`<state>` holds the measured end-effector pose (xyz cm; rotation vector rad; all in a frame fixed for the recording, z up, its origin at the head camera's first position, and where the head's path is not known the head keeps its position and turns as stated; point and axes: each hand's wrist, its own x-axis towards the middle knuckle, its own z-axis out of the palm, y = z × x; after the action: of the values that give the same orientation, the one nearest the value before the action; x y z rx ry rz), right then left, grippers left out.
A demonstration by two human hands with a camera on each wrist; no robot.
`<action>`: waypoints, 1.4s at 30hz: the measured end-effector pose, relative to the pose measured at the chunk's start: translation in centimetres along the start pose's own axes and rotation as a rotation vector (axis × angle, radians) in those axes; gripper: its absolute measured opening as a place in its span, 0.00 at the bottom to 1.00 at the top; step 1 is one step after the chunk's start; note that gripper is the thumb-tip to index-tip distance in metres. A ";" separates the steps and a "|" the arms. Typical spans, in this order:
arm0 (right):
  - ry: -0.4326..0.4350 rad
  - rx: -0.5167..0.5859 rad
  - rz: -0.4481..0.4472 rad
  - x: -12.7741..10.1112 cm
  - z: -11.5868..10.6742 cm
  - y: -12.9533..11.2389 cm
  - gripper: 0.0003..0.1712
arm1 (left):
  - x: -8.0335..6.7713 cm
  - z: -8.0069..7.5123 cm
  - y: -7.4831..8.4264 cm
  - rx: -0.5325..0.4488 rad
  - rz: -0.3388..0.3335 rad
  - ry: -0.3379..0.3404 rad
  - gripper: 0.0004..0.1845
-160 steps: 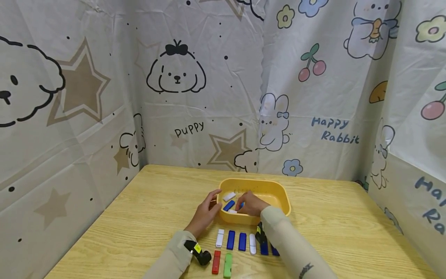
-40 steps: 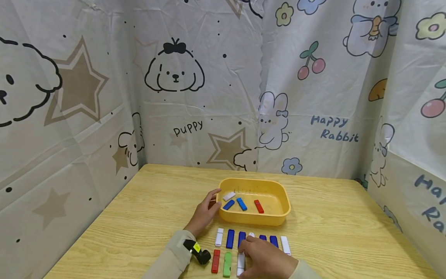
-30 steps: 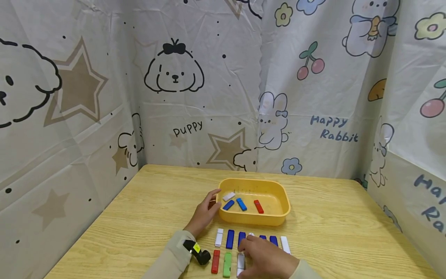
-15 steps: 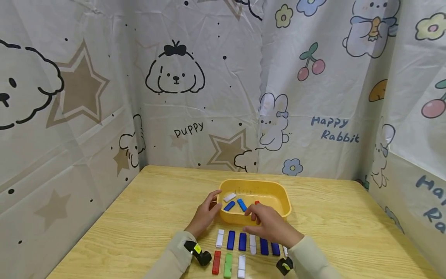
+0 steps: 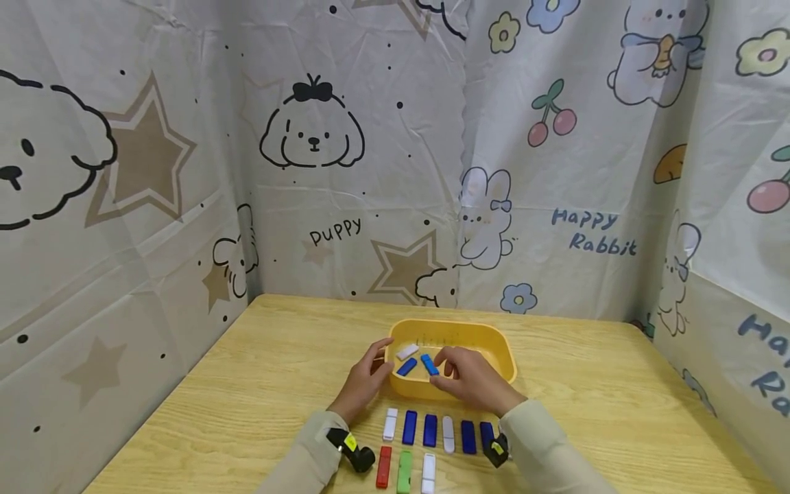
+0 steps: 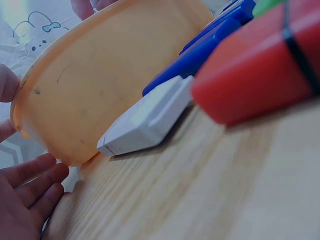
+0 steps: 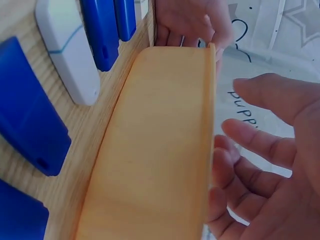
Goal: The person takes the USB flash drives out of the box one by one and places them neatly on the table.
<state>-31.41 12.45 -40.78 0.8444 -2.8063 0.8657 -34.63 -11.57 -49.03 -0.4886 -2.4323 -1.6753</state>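
My left hand (image 5: 360, 384) holds the left end of a yellow plastic bin (image 5: 421, 390), thumb and index finger at its rim. Over the bin's near side is my right hand (image 5: 472, 377), its thumb and fingertips beside a bright blue USB stick (image 5: 429, 364). The right wrist view shows the right fingers (image 7: 265, 145) apart, nothing between them. A dark blue USB stick (image 5: 407, 367) and a white USB stick (image 5: 407, 352) also lie in the bin. The red stick seen in it earlier is hidden behind the right hand.
In front of the bin, several blue and white USB sticks (image 5: 430, 430) form a row. Nearer still lie a red stick (image 5: 384, 466), a green stick (image 5: 404, 471) and a white stick (image 5: 428, 473). A patterned curtain (image 5: 345, 185) surrounds the table (image 5: 296, 350).
My right hand has left the white stick in the near row and moved forward over the bin. That stick joined the near row since the oldest frame. The left hand stays put.
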 end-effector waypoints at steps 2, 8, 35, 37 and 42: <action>0.001 0.021 0.005 0.4 0.2 0.3 0.14 | 0.0 0.0 0.0 0.000 0.002 0.001 0.25; 0.017 0.051 0.001 1.5 0.9 1.0 0.09 | 0.1 0.0 -0.3 0.002 0.012 0.007 0.25; -0.037 0.079 0.225 5.2 3.0 3.4 0.13 | 0.0 -0.1 0.0 -0.004 0.031 0.017 0.25; -0.058 0.074 0.235 5.4 3.0 3.4 0.17 | 0.1 -0.1 0.1 0.000 0.027 0.021 0.25; -0.127 0.056 0.244 5.6 3.2 3.6 0.26 | 0.0 0.1 0.0 -0.008 0.018 0.023 0.25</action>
<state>-37.81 10.49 -43.92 0.5902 -3.0564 0.9573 -34.62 -11.44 -49.09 -0.4879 -2.3981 -1.6752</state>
